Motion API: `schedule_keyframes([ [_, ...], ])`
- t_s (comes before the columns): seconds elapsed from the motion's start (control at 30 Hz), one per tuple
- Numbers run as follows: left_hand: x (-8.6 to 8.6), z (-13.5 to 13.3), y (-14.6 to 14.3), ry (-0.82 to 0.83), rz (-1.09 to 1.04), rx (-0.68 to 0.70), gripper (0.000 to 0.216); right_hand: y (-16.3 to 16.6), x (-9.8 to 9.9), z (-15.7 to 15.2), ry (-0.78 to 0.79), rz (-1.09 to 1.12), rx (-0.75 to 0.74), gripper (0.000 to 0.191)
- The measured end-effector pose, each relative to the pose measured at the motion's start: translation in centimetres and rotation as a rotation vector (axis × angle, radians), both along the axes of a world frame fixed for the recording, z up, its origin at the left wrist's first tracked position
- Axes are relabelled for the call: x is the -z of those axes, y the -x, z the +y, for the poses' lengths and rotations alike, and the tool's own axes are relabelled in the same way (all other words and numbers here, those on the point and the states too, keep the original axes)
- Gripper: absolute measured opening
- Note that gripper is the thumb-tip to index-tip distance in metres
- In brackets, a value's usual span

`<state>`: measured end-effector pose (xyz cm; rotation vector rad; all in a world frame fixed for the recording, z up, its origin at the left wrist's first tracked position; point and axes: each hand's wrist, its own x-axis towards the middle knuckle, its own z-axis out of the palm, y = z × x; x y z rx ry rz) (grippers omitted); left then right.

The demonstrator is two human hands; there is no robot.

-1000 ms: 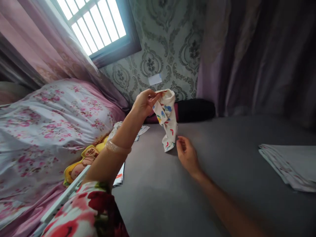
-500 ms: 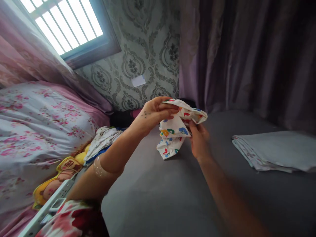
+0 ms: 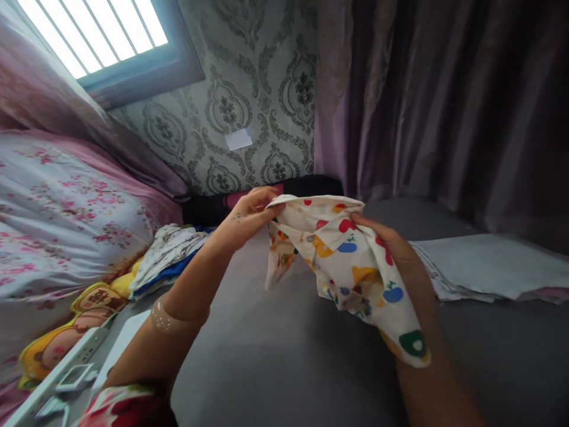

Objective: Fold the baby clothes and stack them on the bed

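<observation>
A small white child's garment [image 3: 351, 255], printed with colourful shapes, hangs between my hands above the grey bed sheet; whether it is a top or trousers, I cannot tell. My left hand [image 3: 251, 214] pinches the left end of its upper edge, thumb in front. At the right end of that edge, my right hand [image 3: 391, 240] grips the cloth, its other fingers hidden behind the fabric. One narrow part of the garment dangles under my left hand. A longer part drapes down over my right wrist and forearm.
A folded pale cloth stack [image 3: 493, 264] lies on the grey sheet [image 3: 267, 356] at right. Crumpled clothes [image 3: 171, 249], a yellow cartoon cushion [image 3: 57, 350] and a white power strip [image 3: 89, 350] line the left side, beside floral bedding [image 3: 66, 213]. Purple curtains [image 3: 400, 107] hang behind.
The bunched garment is now spread wider, its upper edge stretched between my hands. My right hand has moved right, and part of the cloth now falls over my right forearm. The view has shifted slightly.
</observation>
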<state>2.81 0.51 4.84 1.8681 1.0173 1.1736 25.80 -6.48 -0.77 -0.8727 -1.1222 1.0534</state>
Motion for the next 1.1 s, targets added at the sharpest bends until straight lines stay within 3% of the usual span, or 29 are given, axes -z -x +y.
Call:
schedule_keyframes([
  [0.17, 4.2, 1.8, 0.9, 0.478, -0.111, 0.004, 0.03, -1.1, 3.2, 3.8, 0.292, 0.066, -0.237, 0.035],
  [0.27, 6.5, 2.1, 0.5, 0.619, -0.165, -0.056, 0.025, -1.7, 4.2, 4.8, 0.39, -0.042, -0.248, 0.048],
  [0.47, 9.1, 2.5, 0.6, 0.597, -0.218, -0.134, 0.022, -0.8, 5.4, 4.7, 0.315, -0.528, -0.091, 0.052],
  [0.63, 10.2, 3.0, 1.4, 0.59, -0.273, -0.148, 0.028, -0.9, 7.2, 5.6, 0.34, -0.717, -0.314, 0.051],
  [0.8, 10.6, 3.4, 1.9, 0.605, -0.295, -0.165, 0.029, 0.0, 7.9, 6.3, 0.294, -0.6, -0.53, 0.025],
  [0.9, 11.3, 3.9, 2.7, 0.663, -0.276, -0.16, 0.033, 0.2, 8.2, 6.6, 0.326, -0.558, -0.431, 0.015],
  [1.1, 14.4, 5.1, 4.7, 0.759, -0.292, 0.098, 0.053, -1.3, 8.9, 7.5, 0.469, -0.524, -0.148, 0.017],
])
